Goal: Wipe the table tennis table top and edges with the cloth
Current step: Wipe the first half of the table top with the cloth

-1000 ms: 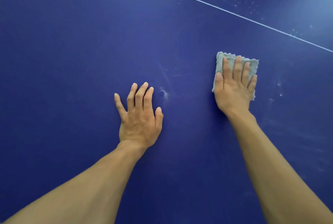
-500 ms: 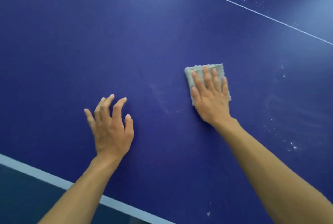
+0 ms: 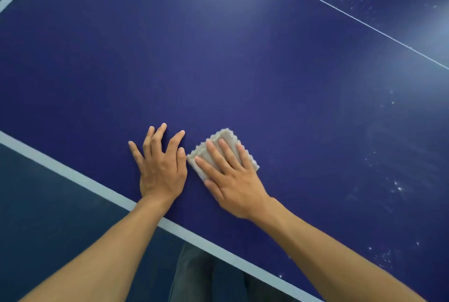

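The blue table tennis table top (image 3: 243, 70) fills most of the view. A small folded grey cloth (image 3: 224, 138) lies flat on it near the front edge. My right hand (image 3: 230, 177) presses flat on the cloth, fingers spread over it and covering its lower half. My left hand (image 3: 161, 168) rests flat on the bare table just left of the cloth, fingers apart, holding nothing; its thumb nearly touches the cloth's corner.
The table's white front edge stripe (image 3: 97, 187) runs diagonally below my hands, with dark floor (image 3: 48, 216) and my dark trousers (image 3: 206, 277) beyond it. A thin white centre line (image 3: 352, 18) crosses the upper right. White dust specks (image 3: 398, 188) dot the right side.
My right hand has slid the cloth left and toward me, from mid-table to close by the front edge. My left hand also drew back; the two hands are now side by side.
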A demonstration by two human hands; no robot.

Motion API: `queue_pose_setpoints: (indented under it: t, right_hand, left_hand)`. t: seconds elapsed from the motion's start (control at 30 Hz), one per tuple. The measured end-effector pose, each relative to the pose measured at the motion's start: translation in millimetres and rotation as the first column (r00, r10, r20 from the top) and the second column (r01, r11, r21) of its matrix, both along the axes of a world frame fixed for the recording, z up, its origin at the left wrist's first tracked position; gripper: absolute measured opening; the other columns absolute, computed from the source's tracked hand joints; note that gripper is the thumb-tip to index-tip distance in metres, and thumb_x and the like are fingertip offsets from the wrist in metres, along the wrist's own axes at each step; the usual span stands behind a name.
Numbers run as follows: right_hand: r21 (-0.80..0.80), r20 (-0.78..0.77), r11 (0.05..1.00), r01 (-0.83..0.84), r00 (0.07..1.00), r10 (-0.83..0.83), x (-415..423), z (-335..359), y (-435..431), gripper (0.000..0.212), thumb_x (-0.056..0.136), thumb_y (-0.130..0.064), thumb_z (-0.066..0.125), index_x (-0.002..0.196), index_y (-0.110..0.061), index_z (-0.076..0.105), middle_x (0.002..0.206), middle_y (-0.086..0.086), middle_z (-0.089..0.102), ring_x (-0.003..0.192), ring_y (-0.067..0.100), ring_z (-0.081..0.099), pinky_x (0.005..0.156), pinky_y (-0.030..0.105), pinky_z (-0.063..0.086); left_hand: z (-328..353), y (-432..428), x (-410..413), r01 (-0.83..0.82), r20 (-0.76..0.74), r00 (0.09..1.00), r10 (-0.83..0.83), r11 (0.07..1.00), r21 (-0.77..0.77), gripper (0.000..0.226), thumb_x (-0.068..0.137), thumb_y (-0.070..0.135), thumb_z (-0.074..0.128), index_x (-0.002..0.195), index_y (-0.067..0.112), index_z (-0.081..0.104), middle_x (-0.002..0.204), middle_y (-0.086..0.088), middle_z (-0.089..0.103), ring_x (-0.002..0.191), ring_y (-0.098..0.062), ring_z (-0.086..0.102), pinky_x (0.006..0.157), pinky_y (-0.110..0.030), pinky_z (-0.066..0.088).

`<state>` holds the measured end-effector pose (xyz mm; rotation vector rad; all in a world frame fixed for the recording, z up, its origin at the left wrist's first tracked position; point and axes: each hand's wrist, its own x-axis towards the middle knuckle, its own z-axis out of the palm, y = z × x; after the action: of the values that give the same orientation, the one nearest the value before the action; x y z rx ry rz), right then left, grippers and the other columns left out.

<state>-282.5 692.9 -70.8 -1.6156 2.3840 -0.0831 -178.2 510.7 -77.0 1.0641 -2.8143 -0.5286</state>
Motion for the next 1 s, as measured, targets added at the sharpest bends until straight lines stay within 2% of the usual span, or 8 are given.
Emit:
queue_pose_setpoints:
  t: [0.13,0.23,0.33,0.4,0.5,0.63,0.8,1.0]
  right_hand:
    - [0.092,-0.031,0.955,0.281,0.96,-0.279,-28.6,2.5,66.8,0.066,0.105,-0.061,0.022,0.166,-0.036,0.011,0.175,0.005,0.007,0.162,0.028,0.002,0.129,0.055,-0.001]
    - [0.174,-0.037,0.79,0.587,0.806,-0.591,-66.2,2.0,93.2,0.074,0.099,-0.069,0.008,0.164,-0.04,-0.012,0.174,0.0,-0.016,0.16,0.022,-0.02,0.128,0.052,-0.014]
    - [0.165,-0.005,0.651,0.741,0.661,-0.75,-66.7,1.0,74.4,0.074,0.099,-0.066,0.003,0.165,-0.036,-0.01,0.173,0.001,-0.021,0.158,0.023,-0.024,0.127,0.057,-0.012]
    - [0.142,0.03,0.756,0.639,0.76,-0.649,-40.1,3.6,58.5,0.07,0.104,-0.06,0.011,0.166,-0.035,-0.008,0.174,0.003,-0.019,0.159,0.026,-0.023,0.126,0.06,-0.01]
    - [0.024,0.077,0.972,0.233,0.969,-0.234,23.2,6.6,68.6,0.064,0.107,-0.054,0.031,0.166,-0.033,0.02,0.176,0.005,0.003,0.162,0.029,-0.007,0.127,0.062,0.003]
    - [-0.004,0.076,0.999,-0.044,0.996,0.044,53.1,3.1,133.3,0.062,0.107,-0.057,0.033,0.165,-0.036,0.022,0.176,0.002,0.005,0.162,0.026,-0.006,0.128,0.056,-0.006]
    - [0.038,0.047,0.988,0.151,0.987,-0.153,-12.4,5.8,218.4,0.063,0.105,-0.056,0.033,0.164,-0.036,0.028,0.174,0.003,0.016,0.161,0.028,0.005,0.127,0.057,0.007]
    - [0.187,0.03,0.796,0.576,0.807,-0.59,-87.1,1.1,240.9,0.067,0.106,-0.059,0.013,0.164,-0.038,-0.015,0.172,-0.001,-0.027,0.156,0.023,-0.03,0.125,0.054,-0.019]
  left_hand:
    - [-1.4,0.4,1.3,0.009,0.018,1.0,-0.009,1.0,-0.009,0.045,0.104,0.034,0.036,0.145,0.026,0.054,0.162,-0.01,0.034,0.154,-0.035,0.025,0.122,-0.071,0.004]
    - [-5.0,-0.3,4.6,0.033,0.041,0.999,-0.032,0.999,-0.03,0.046,0.104,0.034,0.037,0.148,0.027,0.05,0.162,-0.009,0.032,0.154,-0.035,0.024,0.121,-0.07,0.003]
    - [-5.3,-5.2,4.6,0.037,0.064,0.997,-0.038,0.999,0.003,0.045,0.106,0.028,0.043,0.151,0.027,0.047,0.164,-0.008,0.027,0.156,-0.033,0.018,0.122,-0.069,0.0]
    - [-3.0,-0.9,6.9,0.026,0.086,0.996,-0.027,1.0,0.016,0.047,0.106,0.029,0.044,0.152,0.027,0.045,0.166,-0.008,0.024,0.157,-0.032,0.015,0.123,-0.068,-0.001]
    - [-0.3,23.9,19.8,-0.008,0.109,0.994,0.008,1.0,-0.005,0.049,0.106,0.033,0.037,0.153,0.025,0.044,0.166,-0.011,0.024,0.156,-0.033,0.017,0.123,-0.067,0.0]
    - [0.3,80.6,48.1,-0.106,0.109,0.988,0.108,0.994,-0.03,0.056,0.102,0.038,0.031,0.154,0.023,0.043,0.165,-0.013,0.023,0.155,-0.038,0.019,0.122,-0.068,0.003]
    - [-0.2,160.6,68.6,-0.205,0.114,0.972,0.204,0.979,-0.008,0.062,0.102,0.044,0.026,0.157,0.018,0.036,0.168,-0.013,0.017,0.157,-0.037,0.013,0.125,-0.065,0.002]
    - [-1.5,207.7,59.5,-0.308,0.097,0.947,0.305,0.951,0.016,0.064,0.103,0.047,0.023,0.159,0.016,0.033,0.171,-0.013,0.014,0.159,-0.033,0.005,0.127,-0.057,-0.004]
